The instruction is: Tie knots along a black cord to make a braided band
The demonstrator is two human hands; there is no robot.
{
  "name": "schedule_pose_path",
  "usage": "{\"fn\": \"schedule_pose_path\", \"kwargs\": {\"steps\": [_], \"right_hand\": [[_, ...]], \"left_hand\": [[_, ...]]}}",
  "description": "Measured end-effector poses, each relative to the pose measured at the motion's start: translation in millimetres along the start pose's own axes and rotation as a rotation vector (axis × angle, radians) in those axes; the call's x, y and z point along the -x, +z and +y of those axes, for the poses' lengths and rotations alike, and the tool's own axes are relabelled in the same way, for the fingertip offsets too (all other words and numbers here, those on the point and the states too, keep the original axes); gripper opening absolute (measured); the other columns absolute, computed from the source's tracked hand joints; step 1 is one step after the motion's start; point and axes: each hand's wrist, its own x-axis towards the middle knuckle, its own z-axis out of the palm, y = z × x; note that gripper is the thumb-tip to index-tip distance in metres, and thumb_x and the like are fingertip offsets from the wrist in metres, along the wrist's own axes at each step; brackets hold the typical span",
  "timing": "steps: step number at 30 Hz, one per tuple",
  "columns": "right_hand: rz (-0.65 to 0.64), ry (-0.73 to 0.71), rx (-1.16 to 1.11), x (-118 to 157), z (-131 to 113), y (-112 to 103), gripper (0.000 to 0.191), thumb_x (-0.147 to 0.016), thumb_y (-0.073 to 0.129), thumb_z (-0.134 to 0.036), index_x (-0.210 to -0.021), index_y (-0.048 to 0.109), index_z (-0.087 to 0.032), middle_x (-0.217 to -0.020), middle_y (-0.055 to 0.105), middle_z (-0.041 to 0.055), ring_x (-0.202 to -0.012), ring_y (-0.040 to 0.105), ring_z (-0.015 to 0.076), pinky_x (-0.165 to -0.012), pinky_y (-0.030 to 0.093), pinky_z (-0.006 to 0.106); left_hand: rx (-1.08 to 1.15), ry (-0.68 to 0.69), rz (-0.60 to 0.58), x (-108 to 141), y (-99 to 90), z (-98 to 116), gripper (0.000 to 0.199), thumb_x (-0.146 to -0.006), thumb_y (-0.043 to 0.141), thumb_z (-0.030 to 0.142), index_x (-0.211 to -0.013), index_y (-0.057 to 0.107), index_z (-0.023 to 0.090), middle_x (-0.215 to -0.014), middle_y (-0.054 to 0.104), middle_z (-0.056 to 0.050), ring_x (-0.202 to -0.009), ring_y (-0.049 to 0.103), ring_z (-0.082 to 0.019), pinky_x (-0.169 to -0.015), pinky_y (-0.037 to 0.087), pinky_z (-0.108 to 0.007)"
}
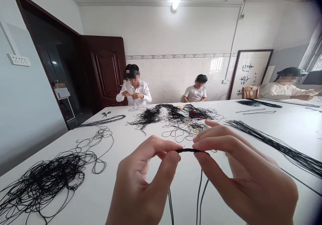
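A short black braided cord (187, 150) is stretched level between my two hands, just above the white table. My left hand (148, 181) pinches its left end between thumb and forefinger. At the other end, the thumb and forefinger of my right hand (246, 171) close on the braid, while the other fingers are raised behind. Thin black strands (199, 198) hang down below my right fingertips. More dark strands (170, 206) drop beside my left thumb. The parts of the braid under my fingertips are hidden.
A loose tangle of black cord (50, 178) covers the table's left side. Black cord heaps (151, 114) lie mid-table, near scissors (106, 114). A long cord bundle (274, 141) runs along the right. Three people sit around the far side, one working thread with both hands (132, 95).
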Motion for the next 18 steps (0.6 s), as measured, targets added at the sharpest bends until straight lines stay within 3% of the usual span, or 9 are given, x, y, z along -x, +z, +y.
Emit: {"fn": "schedule_pose_path", "kwargs": {"steps": [8,13,18], "right_hand": [[-0.020,-0.015,-0.017,-2.6,0.4,0.5,0.018,-0.085,0.056,-0.001,-0.094,0.055,-0.017,-0.080,0.059,-0.0018,-0.078,0.059,0.0080,-0.100,0.043,0.034],[-0.023,-0.030,-0.009,-3.7,1.5,-0.4,0.018,-0.085,0.058,-0.001,-0.092,0.056,-0.017,-0.080,0.060,-0.0018,-0.076,0.060,0.0083,-0.098,0.045,0.034],[-0.027,-0.028,-0.020,-3.8,1.8,0.8,0.022,-0.084,0.058,0.000,-0.094,0.055,-0.019,-0.080,0.060,-0.0019,-0.075,0.060,0.0095,-0.098,0.045,0.038]], "left_hand": [[0.189,-0.074,-0.061,0.1,2.5,6.2,0.018,-0.092,0.058,0.019,-0.082,0.070,0.029,-0.072,0.065,0.006,-0.058,0.063,-0.005,-0.057,0.053,-0.009],[0.134,-0.057,-0.032,-3.1,4.2,6.2,0.017,-0.088,0.059,0.016,-0.079,0.069,0.026,-0.069,0.063,0.006,-0.052,0.054,-0.005,-0.047,0.047,-0.009],[0.068,0.001,-0.026,-2.3,3.4,4.0,0.020,-0.083,0.059,0.009,-0.080,0.068,0.027,-0.068,0.062,0.006,-0.058,0.056,-0.007,-0.053,0.049,-0.011]]}}
